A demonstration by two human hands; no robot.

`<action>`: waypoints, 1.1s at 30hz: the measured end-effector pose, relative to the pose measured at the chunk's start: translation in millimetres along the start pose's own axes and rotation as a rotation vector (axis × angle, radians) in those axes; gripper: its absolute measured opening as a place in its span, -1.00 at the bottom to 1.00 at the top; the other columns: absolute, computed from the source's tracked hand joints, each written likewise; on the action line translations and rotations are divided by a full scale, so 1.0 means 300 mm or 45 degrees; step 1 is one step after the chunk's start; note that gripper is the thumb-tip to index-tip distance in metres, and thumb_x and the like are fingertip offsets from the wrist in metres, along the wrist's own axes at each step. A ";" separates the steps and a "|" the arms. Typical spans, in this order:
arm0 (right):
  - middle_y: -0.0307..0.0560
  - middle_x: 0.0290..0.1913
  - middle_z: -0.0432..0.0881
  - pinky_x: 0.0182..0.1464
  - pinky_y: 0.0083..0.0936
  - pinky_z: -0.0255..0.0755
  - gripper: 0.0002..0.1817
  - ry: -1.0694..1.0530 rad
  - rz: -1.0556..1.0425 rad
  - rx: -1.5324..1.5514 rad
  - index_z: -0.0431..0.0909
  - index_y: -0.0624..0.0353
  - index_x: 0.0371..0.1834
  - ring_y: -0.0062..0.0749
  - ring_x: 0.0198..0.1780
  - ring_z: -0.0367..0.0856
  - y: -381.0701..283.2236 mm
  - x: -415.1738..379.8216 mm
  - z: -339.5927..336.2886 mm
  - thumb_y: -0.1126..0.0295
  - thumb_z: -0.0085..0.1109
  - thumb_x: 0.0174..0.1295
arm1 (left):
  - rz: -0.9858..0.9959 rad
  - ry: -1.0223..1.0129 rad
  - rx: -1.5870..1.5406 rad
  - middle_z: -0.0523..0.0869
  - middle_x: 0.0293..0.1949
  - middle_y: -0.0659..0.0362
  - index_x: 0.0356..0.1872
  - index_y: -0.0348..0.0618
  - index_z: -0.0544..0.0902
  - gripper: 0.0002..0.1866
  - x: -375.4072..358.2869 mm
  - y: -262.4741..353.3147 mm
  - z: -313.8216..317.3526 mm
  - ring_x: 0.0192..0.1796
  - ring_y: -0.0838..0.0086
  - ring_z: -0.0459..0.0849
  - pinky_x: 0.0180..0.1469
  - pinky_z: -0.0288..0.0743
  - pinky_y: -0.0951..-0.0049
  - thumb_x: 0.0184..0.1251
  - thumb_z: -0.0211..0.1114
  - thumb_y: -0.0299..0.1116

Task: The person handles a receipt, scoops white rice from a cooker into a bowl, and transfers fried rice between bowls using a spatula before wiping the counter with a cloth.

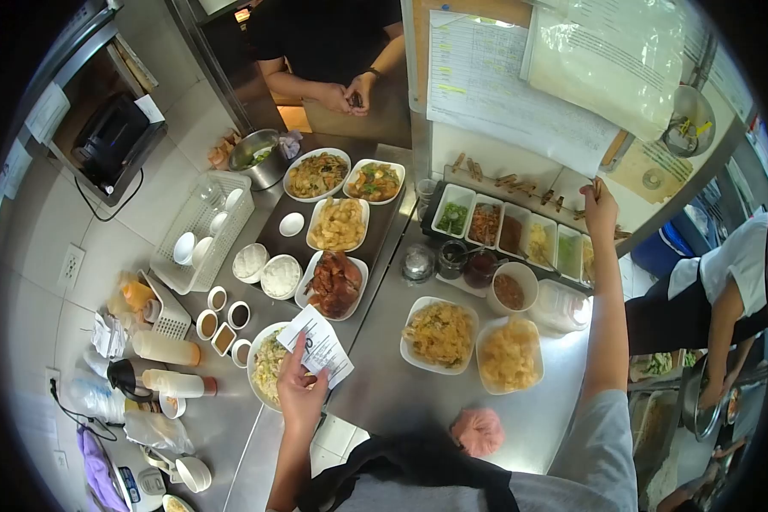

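Note:
My left hand (301,388) pinches a printed order slip (317,346). The slip covers part of a bowl of fried rice (267,367). My right hand (600,207) is raised at the lower corner of a printed sheet (503,94) on the board, its fingers closed; what they hold, if anything, is too small to make out. Below it stands a row of garnish containers (512,230). Two dishes of golden fried food, a left one (438,335) and a right one (510,354), sit on the steel counter between my arms.
Several filled dishes, including roasted meat (334,286), stand on a dark tray. Rice bowls (282,277), sauce cups (224,339) and squeeze bottles (166,348) are at left. A person (324,51) stands across the counter; another (708,299) works at right. A pink cloth (477,432) lies near me.

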State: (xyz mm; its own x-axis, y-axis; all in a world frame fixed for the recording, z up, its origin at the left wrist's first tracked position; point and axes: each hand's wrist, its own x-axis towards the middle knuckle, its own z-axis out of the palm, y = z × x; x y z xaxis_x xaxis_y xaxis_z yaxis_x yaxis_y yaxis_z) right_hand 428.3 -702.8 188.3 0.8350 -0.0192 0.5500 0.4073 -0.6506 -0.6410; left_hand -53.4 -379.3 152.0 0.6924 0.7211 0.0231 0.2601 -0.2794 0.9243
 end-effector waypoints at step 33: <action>-0.01 -0.27 0.61 -0.52 -0.39 0.58 -0.85 -0.900 -0.066 0.701 0.46 0.29 -0.17 -0.29 -0.32 0.65 -0.570 -0.290 0.399 0.46 0.08 0.26 | 0.141 -0.149 -0.158 0.60 0.17 0.08 0.43 0.09 0.30 -0.34 -0.134 0.054 -0.060 -0.24 0.37 0.64 -0.17 0.55 0.42 0.28 0.18 -0.54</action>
State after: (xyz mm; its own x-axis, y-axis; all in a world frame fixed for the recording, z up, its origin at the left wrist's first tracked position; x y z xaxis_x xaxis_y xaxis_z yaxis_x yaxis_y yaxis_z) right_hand 330.3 -499.0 186.1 0.7695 0.5903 0.2437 0.4187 -0.1782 -0.8905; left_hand -89.3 -401.3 172.8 0.7876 0.6097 0.0897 0.0978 -0.2674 0.9586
